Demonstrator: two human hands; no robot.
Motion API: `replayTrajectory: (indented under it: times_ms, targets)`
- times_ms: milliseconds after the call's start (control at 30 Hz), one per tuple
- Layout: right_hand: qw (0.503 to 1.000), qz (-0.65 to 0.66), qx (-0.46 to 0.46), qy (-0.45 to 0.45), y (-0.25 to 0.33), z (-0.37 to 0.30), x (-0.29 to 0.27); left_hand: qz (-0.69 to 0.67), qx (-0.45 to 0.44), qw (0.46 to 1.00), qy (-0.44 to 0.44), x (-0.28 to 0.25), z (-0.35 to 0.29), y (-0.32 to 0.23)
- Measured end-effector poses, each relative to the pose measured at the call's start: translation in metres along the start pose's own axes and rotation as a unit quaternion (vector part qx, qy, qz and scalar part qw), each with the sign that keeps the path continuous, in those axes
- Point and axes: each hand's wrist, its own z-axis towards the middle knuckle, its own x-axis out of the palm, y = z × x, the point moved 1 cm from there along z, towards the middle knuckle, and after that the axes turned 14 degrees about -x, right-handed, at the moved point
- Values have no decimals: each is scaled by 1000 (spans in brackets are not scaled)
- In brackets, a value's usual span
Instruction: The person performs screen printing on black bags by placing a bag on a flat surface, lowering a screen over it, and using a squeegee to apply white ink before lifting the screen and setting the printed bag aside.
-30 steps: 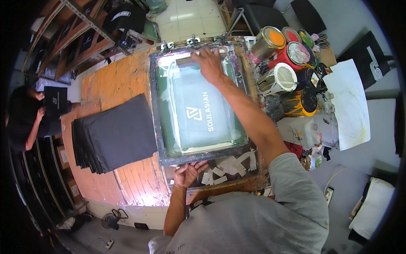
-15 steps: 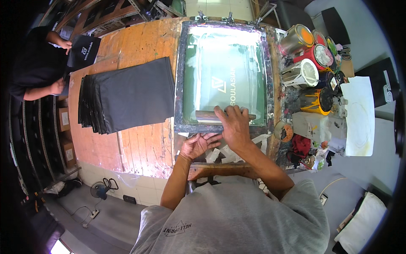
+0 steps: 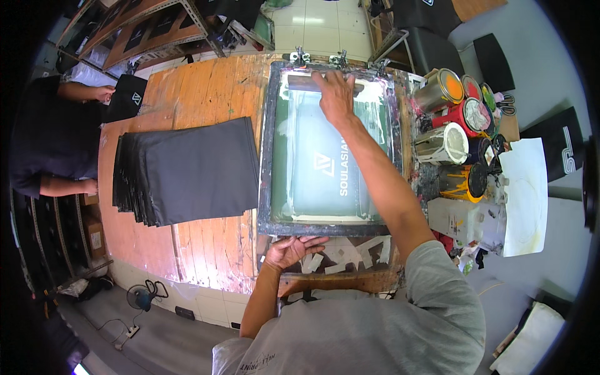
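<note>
My right hand (image 3: 337,99) grips the dark wooden squeegee (image 3: 301,83) at the far end of a green printing screen (image 3: 284,156) with a dark, ink-stained frame. Its fingers lie over the handle, and the blade side is hidden. In the mesh, a pale logo and lettering (image 3: 324,164) show through the middle. At the frame's near edge, my left hand (image 3: 290,251) is turned palm up with its fingers stretched to the right, just under or against the rim. To the left of the screen lies a fanned stack of black sheets or flat bags (image 3: 194,172).
Open paint cans (image 3: 447,145) crowd the right side, beside a white sheet (image 3: 524,197). Hinge clamps (image 3: 337,59) hold the screen's far edge. Another person (image 3: 56,137) at the far left holds a printed black piece (image 3: 127,99). Tape scraps (image 3: 344,255) lie near the front edge.
My right hand has pushed the squeegee from the near end of the screen to the far end. The view has tilted, so the table sits lower. My left hand stays at the near edge.
</note>
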Motion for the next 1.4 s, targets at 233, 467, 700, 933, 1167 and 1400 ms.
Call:
replayTrajectory:
  times_ms: [233,467,700,933,1167,1400]
  targets:
    - [999,-38,12,-4,-45,-7,-1,-32,3,999,-28,5,1,-2]
    - [997,-37,51,47,-34,2,11,-24,-6,1000,-18,0,1,-1]
    - [999,-30,-9,20,-24,22,18,-23,-11,999,-19,1,0,-1]
    - [999,-48,-4,17,-64,-31,-14,-17,-14,1000,-14,-4,0,1]
    - [999,-16,23,40,-66,-22,-10,-5,-29,999,-41,-4,-3,1]
    - [998,-9,52,40,-38,-52,-55,-11,-10,999,-37,-10,-2,3]
